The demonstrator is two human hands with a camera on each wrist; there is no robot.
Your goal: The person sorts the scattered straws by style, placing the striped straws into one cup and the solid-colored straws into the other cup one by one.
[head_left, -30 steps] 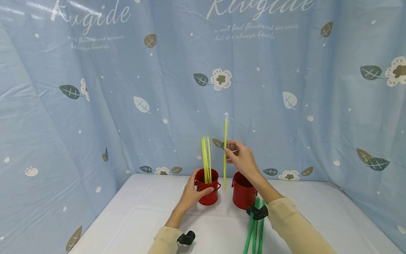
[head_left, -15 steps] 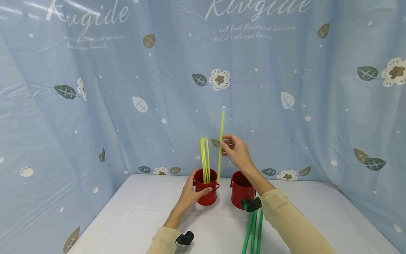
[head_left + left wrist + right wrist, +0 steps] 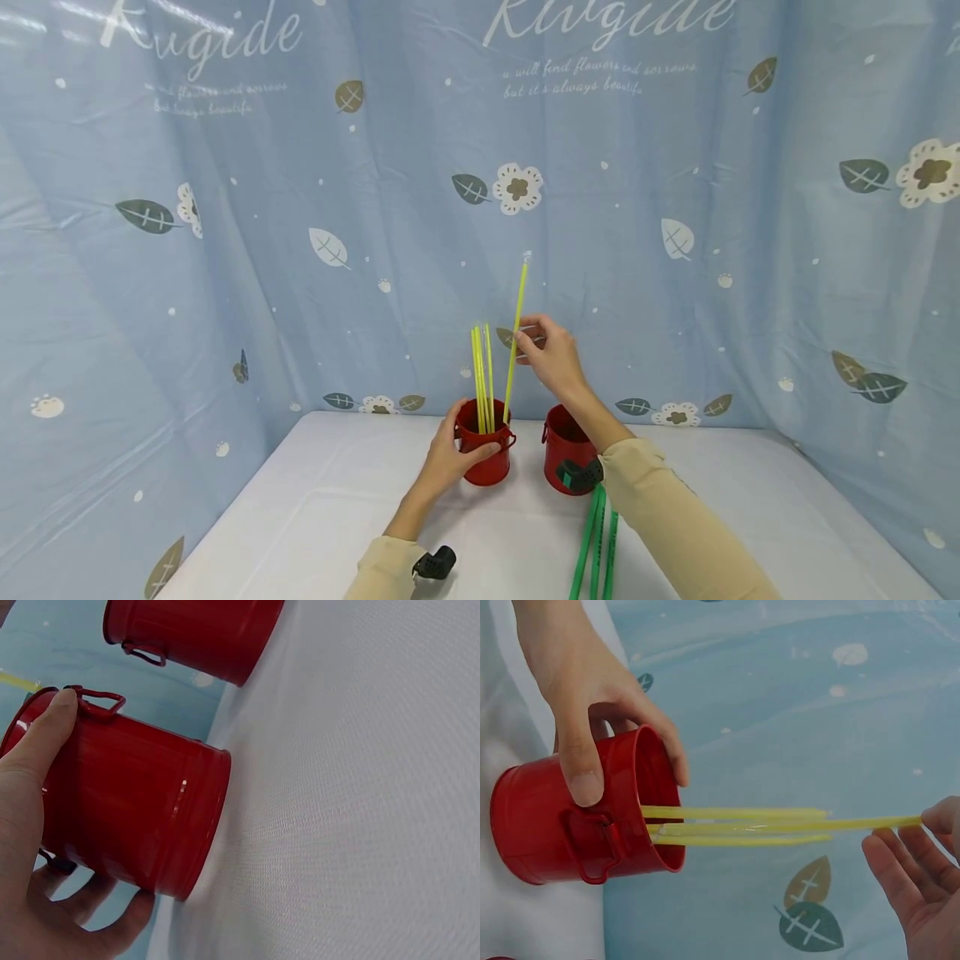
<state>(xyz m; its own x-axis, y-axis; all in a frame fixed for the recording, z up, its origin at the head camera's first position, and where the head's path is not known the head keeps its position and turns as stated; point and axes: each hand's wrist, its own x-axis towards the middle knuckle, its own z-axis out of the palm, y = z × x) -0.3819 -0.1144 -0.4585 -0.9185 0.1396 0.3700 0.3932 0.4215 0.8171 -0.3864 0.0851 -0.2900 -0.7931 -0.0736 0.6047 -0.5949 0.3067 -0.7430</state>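
Observation:
My left hand [image 3: 447,460] grips the left red bucket [image 3: 487,472], which stands upright on the table. In the left wrist view the thumb lies at the rim beside a handle loop, and the fingers curl round the far side of the bucket [image 3: 135,795]. Several thin yellow sticks [image 3: 477,358] lean inside it. Above and right of the rim, my right hand [image 3: 555,357] pinches another yellow stick [image 3: 521,292], tilted, with clear wrapping at its top. Seen from the right wrist, the held stick [image 3: 885,823] reaches in line with the bucket's mouth; its lower tip cannot be made out.
A second red bucket [image 3: 557,450] stands to the right, partly behind my right forearm. Several green sticks [image 3: 597,546] lie on the white table [image 3: 315,500] in front of it. A blue patterned curtain [image 3: 405,167] hangs behind and at the sides.
My right hand has moved left with the yellow stick, from between the buckets to over the left one. The stick has risen and then tilted. The left hand keeps its grip.

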